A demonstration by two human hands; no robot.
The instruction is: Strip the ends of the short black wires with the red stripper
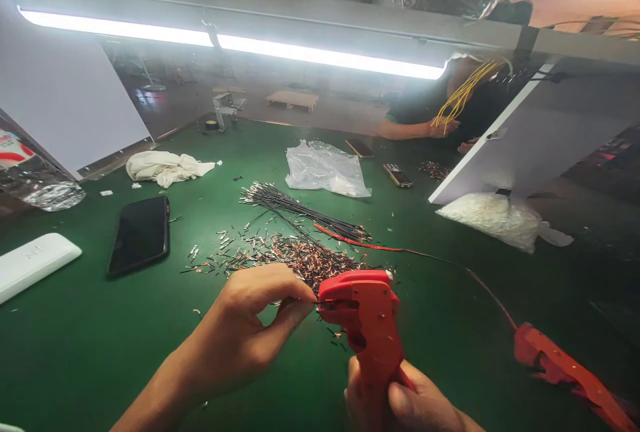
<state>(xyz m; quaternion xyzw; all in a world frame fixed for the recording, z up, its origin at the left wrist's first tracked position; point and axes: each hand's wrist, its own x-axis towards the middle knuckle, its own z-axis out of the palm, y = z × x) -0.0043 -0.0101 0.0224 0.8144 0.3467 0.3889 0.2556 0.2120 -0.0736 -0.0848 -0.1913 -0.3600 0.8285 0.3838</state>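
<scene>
My left hand [255,325] pinches the end of a thin black wire [317,302] between thumb and fingertip, right at the jaws of a red wire stripper [377,332]. My right hand [420,395] is wrapped round the stripper's handles, holding it upright with the jaws facing left. Most of the pinched wire is hidden by my fingers. Just behind the tool lies a pile of copper and black wire scraps [320,262]. A bundle of cut black wires [305,209] rests beyond that pile.
A second red wire stripper [565,359] lies at the right, near a red cord [440,257]. Around the green table [150,332] are a black smartphone [140,235], a white device [37,265], a cloth [165,167] and plastic bags [325,169]. Opposite, a person's hand [445,127] holds yellow wires.
</scene>
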